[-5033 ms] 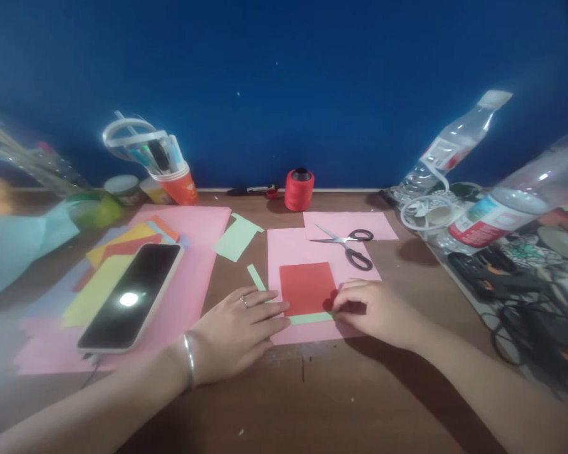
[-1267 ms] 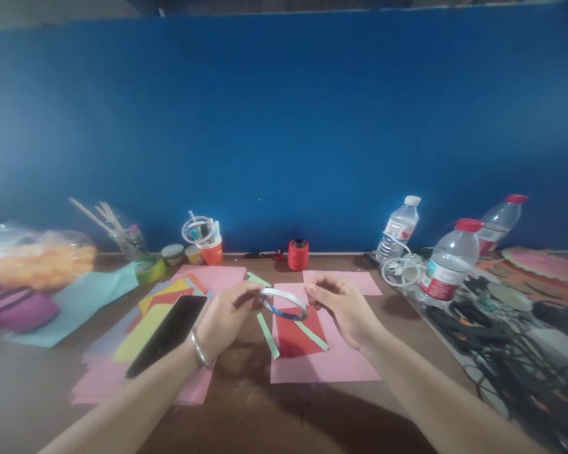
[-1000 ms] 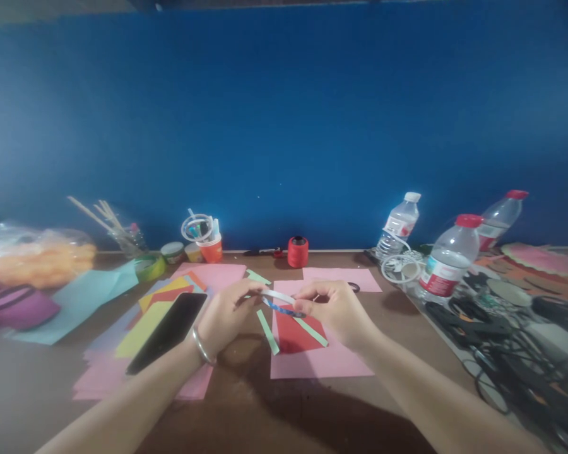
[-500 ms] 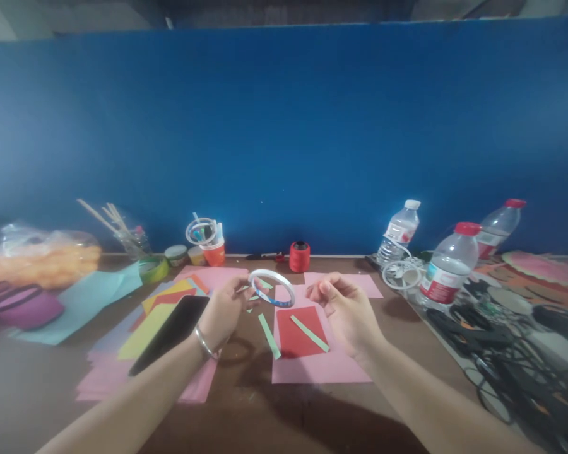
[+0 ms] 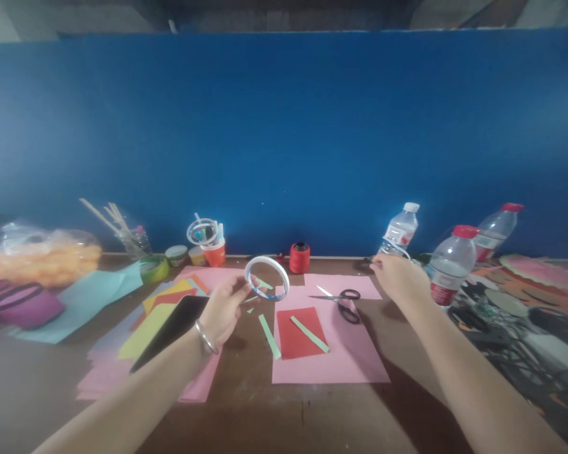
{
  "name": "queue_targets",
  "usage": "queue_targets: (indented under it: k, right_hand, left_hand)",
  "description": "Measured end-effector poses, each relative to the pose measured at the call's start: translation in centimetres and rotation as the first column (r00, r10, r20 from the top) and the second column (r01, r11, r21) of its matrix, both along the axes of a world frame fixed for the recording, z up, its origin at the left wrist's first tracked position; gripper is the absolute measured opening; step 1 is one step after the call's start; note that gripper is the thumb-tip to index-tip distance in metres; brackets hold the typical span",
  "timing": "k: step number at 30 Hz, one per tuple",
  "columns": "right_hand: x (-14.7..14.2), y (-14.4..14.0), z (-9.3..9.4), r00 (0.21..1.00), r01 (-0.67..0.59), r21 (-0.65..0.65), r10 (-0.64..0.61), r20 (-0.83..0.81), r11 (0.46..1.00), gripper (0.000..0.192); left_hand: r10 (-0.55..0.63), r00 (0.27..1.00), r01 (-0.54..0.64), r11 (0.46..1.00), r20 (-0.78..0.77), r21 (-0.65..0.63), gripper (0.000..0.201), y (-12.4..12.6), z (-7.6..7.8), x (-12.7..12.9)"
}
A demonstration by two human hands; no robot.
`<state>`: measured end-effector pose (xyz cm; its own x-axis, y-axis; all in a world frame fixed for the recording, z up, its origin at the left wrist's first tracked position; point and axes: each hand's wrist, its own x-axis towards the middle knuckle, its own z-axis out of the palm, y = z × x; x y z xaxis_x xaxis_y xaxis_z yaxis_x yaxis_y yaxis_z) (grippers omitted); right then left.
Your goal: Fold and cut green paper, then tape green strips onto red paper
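My left hand (image 5: 228, 306), with a silver bangle at the wrist, pinches a white roll of double-sided tape (image 5: 280, 272) by its left edge and holds it above the table. My right hand (image 5: 400, 277) is stretched out to the back right, close to the white-capped bottle (image 5: 404, 224). Its fingers look closed; what is in them, if anything, is hidden. Between my hands, black-handled scissors (image 5: 348, 306) lie with parted blades on pink paper (image 5: 331, 372). A red paper square (image 5: 296, 337) rests on that sheet, with a green paper strip (image 5: 312, 334) across it.
Another green strip (image 5: 269, 337) lies beside the red square. Left are a black phone (image 5: 168, 334) on stacked coloured paper, a green tape roll (image 5: 154, 270) and a cup of pens (image 5: 214, 254). A red thread spool (image 5: 300, 258) stands at the back. Red-capped bottles (image 5: 454, 258) stand right.
My right hand has moved right and away from me, from over the pink paper to beside the white-capped bottle, uncovering the scissors. My left hand has raised the tape roll slightly and tilted it more upright.
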<state>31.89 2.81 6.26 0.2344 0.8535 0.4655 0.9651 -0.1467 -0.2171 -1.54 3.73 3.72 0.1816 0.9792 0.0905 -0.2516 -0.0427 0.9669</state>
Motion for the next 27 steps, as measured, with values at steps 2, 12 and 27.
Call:
queue_targets:
  k: [2, 12, 27]
  right_hand:
    - [0.2, 0.3, -0.7, 0.999, 0.022, 0.003, -0.022, 0.031, 1.000, 0.020]
    - [-3.3, -0.7, 0.0, 0.992, -0.109, 0.032, 0.107, 0.066, 0.993, 0.020]
    - [-12.1, -5.9, 0.2, 0.495, -0.682, 0.259, 0.692, -0.525, 0.684, 0.015]
  left_hand:
    - [-0.007, 1.000, 0.007, 1.000, -0.003, 0.003, 0.024, -0.2, 0.0, 0.1]
    - [-0.024, 0.968, 0.040, 0.997, -0.250, 0.058, 0.019, -1.4, 1.2, 0.9]
    - [0.054, 0.811, 0.190, 0.918, -0.583, 0.349, 0.020, -2.0, 1.0, 0.7]
